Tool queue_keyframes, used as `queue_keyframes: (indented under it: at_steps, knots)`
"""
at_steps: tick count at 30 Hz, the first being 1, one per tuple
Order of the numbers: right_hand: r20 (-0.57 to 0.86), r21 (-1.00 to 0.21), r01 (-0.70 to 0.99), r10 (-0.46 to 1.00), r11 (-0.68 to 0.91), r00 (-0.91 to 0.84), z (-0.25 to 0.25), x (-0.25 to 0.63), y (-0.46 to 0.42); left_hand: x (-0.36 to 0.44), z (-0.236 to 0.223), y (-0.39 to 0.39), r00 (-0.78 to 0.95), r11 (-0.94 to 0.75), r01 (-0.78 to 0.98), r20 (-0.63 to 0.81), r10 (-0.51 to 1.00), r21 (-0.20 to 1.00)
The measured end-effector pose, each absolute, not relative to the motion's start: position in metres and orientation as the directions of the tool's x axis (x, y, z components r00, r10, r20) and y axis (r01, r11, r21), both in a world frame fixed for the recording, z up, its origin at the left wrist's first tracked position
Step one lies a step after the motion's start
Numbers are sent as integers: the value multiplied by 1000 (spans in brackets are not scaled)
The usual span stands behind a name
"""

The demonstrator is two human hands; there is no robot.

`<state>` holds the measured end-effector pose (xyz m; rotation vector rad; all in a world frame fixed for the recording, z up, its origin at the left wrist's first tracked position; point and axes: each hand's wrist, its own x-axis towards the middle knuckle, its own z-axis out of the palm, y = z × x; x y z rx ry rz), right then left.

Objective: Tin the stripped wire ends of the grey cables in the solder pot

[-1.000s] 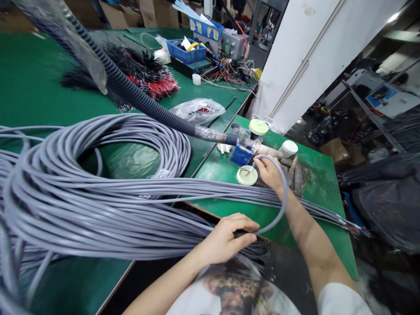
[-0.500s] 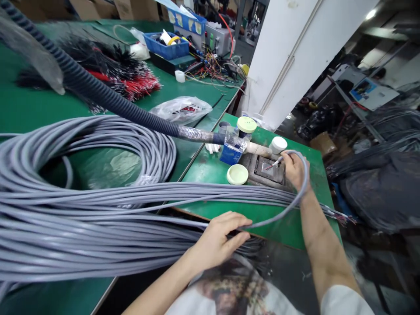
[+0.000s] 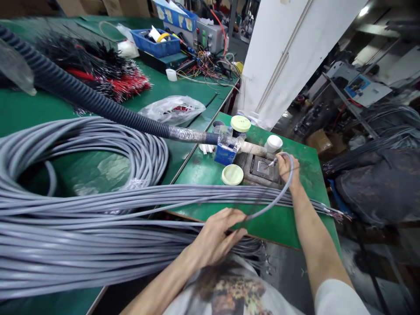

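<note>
My right hand (image 3: 286, 167) pinches the end of a grey sheathed cable (image 3: 275, 197), with its thin tip over a dark metal fixture (image 3: 260, 168) on a small green workbench (image 3: 272, 229). The cable curves down to my left hand (image 3: 218, 234), which closes around it at the near bench edge. A large bundle of grey cables (image 3: 82, 210) runs across the bench below my right wrist, and its far ends fan out into coloured wires. A pale green lid (image 3: 232, 174) lies just left of the fixture.
A corrugated black conduit (image 3: 98, 107) runs overhead to a blue box (image 3: 225, 154). A white cup (image 3: 273, 143) and a green-lidded jar (image 3: 240, 124) stand close by. Behind are red-and-black wire bunches (image 3: 111, 83), a plastic bag (image 3: 172, 109), and a white pillar (image 3: 278, 65).
My right hand has moved from beside the pale lid to above the metal fixture, carrying the cable end. The whole view has shifted as my head turned.
</note>
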<state>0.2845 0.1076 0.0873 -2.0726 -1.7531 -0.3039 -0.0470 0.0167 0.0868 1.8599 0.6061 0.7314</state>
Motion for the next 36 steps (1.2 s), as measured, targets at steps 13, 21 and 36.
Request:
queue_keyframes:
  at_steps: [13,21,36]
  knots:
    - [577,-353,916,815,190,54,123,240,37,-33,72,17,643,-14,-18,22,766,1000]
    - [429,-269,768,786,581,-445,99,193,-66,2,60,10,618,519,-381,-208,758,765]
    - [412,-577,723,900,379,-143,87,172,-105,5,58,-12,690,410,-230,-150,708,882]
